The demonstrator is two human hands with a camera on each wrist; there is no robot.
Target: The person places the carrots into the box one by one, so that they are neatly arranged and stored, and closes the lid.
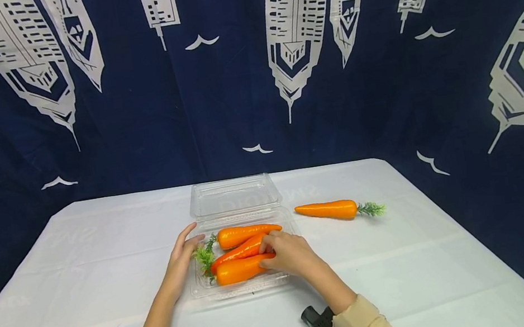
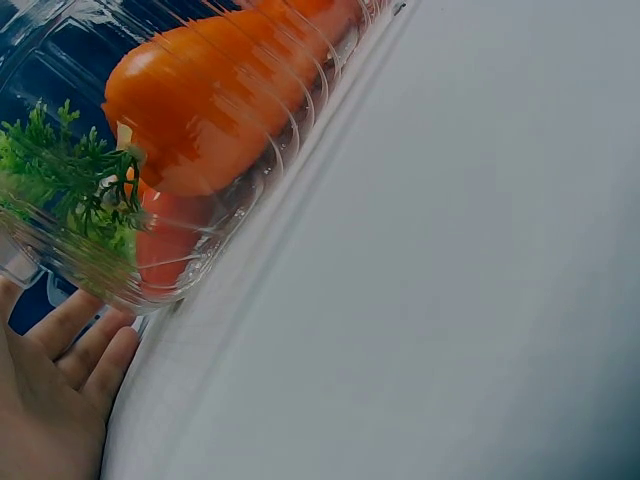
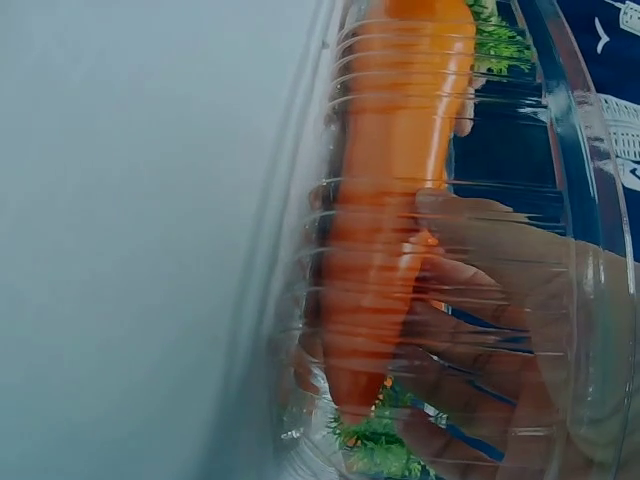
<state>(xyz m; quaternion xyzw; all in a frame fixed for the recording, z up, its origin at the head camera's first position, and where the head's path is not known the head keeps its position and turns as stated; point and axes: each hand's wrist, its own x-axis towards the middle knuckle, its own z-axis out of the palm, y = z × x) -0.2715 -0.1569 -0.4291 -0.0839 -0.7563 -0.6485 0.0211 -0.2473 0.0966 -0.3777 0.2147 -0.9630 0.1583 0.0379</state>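
Note:
A clear plastic clamshell box (image 1: pixel 270 284) lies with its lid folded back, holding several glossy orange carrots with green tops. At its front lies one carrot (image 1: pixel 237 270), and another carrot (image 1: pixel 239 236) is at the back. My right hand (image 1: pixel 291 252) reaches inside at the right end. Its thumb and fingers grip the middle carrot (image 1: pixel 240 252), partly covering it. Through the box wall, the right wrist view shows those fingers (image 3: pixel 470 270) beside the front carrot. Straight-fingered, my left hand (image 2: pixel 65 370) rests against the box's left side, near the leafy tops (image 2: pixel 75 180).
On the white table (image 1: pixel 411 277), one more carrot (image 1: pixel 327 210) lies right of the box, its leaves pointing right. The open lid (image 1: pixel 234 196) extends toward the far table edge. Behind hangs a dark blue cloth (image 1: pixel 228 106) with white building prints.

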